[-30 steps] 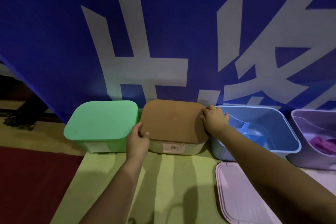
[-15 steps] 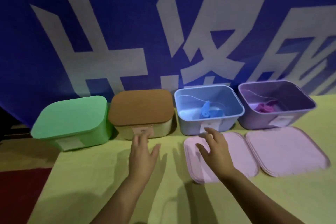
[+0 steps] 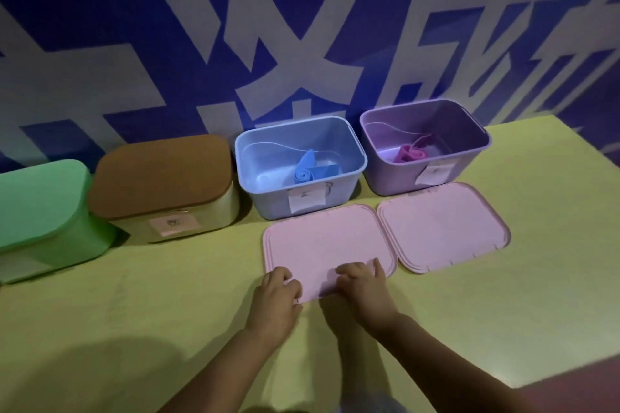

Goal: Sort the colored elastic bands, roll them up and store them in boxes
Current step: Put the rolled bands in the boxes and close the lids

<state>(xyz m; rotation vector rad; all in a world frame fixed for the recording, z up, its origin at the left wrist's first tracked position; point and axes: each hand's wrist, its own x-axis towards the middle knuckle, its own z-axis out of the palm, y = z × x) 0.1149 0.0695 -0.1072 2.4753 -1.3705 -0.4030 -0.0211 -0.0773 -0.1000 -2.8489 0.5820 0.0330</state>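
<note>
Both hands gripping near edge of flat pink plastic lid (image 3: 327,243) on yellow-green tabletop (image 3: 151,305): left hand (image 3: 273,295) curling at lid's near-left corner, right hand (image 3: 364,285) w/ fingers curled over the edge. Open blue plastic box (image 3: 265,184) w/ rolled blue elastic band (image 3: 313,171) sitting just behind, toward far edge. Advice: lifting level, aligning corners w/ rim, then pressing down evenly.

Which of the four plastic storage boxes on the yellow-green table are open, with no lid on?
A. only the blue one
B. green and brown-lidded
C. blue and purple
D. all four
C: the blue plastic box and the purple plastic box stand open with rolled bands inside, their two pink lids flat on the table in front.
</note>
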